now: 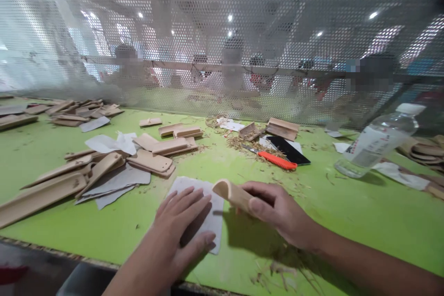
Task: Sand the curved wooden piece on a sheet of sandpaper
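My right hand point(274, 208) grips a short curved tan piece point(233, 194), trough-shaped like split bamboo, and holds it above the green tabletop. Its hollow end faces left, toward my other hand. My left hand point(185, 226) lies with fingers stretched out over a pale grey sheet point(215, 236), perhaps sandpaper, and covers much of it. Beyond my right hand rests a utility knife point(274, 159) with an orange handle, its blade pointing left. Beside the knife lies a dark flat phone-like slab point(287, 150) among thin shavings.
Tan curved pieces point(152, 162) and grey sheets point(114, 182) are heaped at left. A clear bottle point(378, 141) leans at right. More pieces point(282, 128) and shavings lie near the perforated screen point(208, 78) at the back, with people behind it. The table edge point(58, 249) runs along the front.
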### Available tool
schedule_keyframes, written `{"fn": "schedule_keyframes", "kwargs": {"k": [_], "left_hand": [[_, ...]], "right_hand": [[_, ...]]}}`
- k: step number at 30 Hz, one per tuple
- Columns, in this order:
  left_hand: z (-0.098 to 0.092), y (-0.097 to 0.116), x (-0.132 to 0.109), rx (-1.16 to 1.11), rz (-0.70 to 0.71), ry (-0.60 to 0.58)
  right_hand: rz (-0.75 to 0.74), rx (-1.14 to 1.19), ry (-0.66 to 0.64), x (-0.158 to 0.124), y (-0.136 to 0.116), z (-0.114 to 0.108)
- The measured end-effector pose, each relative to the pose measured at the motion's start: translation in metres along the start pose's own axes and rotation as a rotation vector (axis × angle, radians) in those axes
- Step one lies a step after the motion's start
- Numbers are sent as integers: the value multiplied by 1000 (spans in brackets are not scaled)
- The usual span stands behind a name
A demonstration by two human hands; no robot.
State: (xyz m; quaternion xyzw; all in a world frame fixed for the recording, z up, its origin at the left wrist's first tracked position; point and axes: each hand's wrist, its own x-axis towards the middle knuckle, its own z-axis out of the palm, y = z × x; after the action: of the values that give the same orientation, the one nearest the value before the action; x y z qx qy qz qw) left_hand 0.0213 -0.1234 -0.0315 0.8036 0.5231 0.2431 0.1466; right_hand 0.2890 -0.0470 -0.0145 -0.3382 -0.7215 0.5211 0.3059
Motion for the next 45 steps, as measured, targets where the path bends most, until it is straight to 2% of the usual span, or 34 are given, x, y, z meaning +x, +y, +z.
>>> {"fn": "schedule_keyframes", "kwargs": {"k": [3,6,9,11,13,15,17,18,21,26,29,32,34,35,37,40,41,43,45], "left_hand": [[-2,23,6,-219,-109,129],[4,45,17,-356,-161,25],[13,55,26,-394,-94,66],[17,57,28,-329,-13,205],[17,58,28,-213,81,394],[13,61,27,-101,180,522],[8,66,27,-20,272,550],[6,68,28,10,316,561],[2,74,31,64,415,589],[3,71,30,56,443,600],[2,68,26,-122,359,519],[2,69,24,-322,237,450],[2,68,26,-356,148,414],[1,66,27,-355,103,372],[-3,55,27,-327,30,256],[-15,28,24,-173,-43,118],[-19,18,23,-83,-55,73],[-25,3,22,75,-11,-105],[-24,-4,27,181,39,-259]], "right_hand": [[-181,-420,195,-1,5,-1],[-414,-603,234,-2,9,-2],[-569,-666,271,-3,8,-5],[-497,-588,326,-3,7,-6],[-285,-335,341,-2,6,-6],[-13,20,258,1,6,-4],[178,303,109,2,5,0],[227,394,46,3,6,2],[238,512,-36,3,6,7],[247,554,-54,4,3,7],[276,575,-105,3,1,6],[322,613,-228,-2,-1,7],[362,646,-292,-6,-1,7],[376,653,-282,-7,-2,6],[361,576,-149,-7,-3,3],[259,334,80,-1,-2,-5],[229,274,122,2,-1,-8],[196,214,169,7,3,-11],[174,155,215,10,7,-13]]}}
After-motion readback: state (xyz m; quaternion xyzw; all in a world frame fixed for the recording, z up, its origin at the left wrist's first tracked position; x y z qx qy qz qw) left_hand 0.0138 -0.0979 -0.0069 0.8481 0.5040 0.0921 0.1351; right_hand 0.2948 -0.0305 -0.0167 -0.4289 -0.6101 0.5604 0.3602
